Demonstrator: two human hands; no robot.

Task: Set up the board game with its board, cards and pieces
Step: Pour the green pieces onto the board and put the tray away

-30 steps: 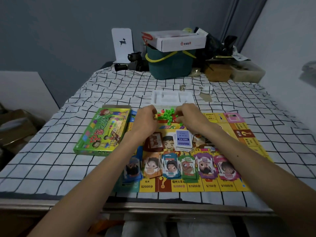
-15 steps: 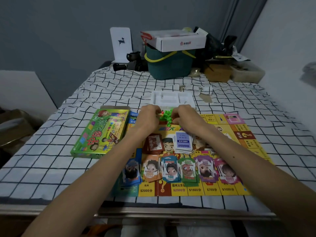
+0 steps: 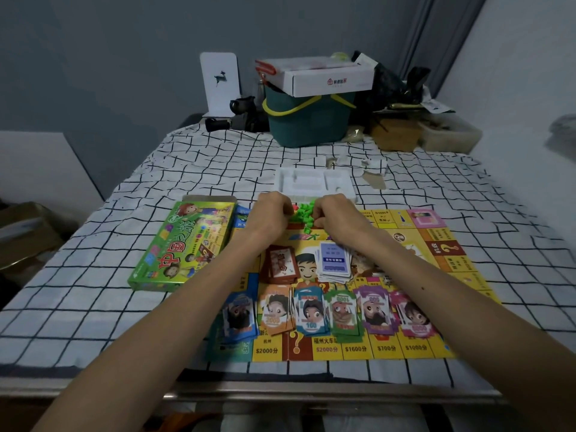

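Left hand (image 3: 270, 213), right hand (image 3: 338, 213) curling inward, flanking green pieces (image 3: 301, 212) on board (image 3: 386, 349) (fingertips hidden, so grip cannot be told). White tray (image 3: 314, 182) lying just beyond knuckles.

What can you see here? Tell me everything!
board: one, mostly yellow, on the cloth
game box: one, green, left of the board
tray: one, white, beyond the board
pieces: small pile, green, at the board's far edge
red cards: one stack, mid-board
blue cards: one stack, right of the red cards
money: six stacks, blue, orange, teal, green, purple, pink, in a row at the board's near side
bucket: one, dark green, yellow handle, far side
white box: one, on the bucket
cloth: one, white with black grid, under the board
left hand: one, at the pieces' left
right hand: one, at the pieces' right
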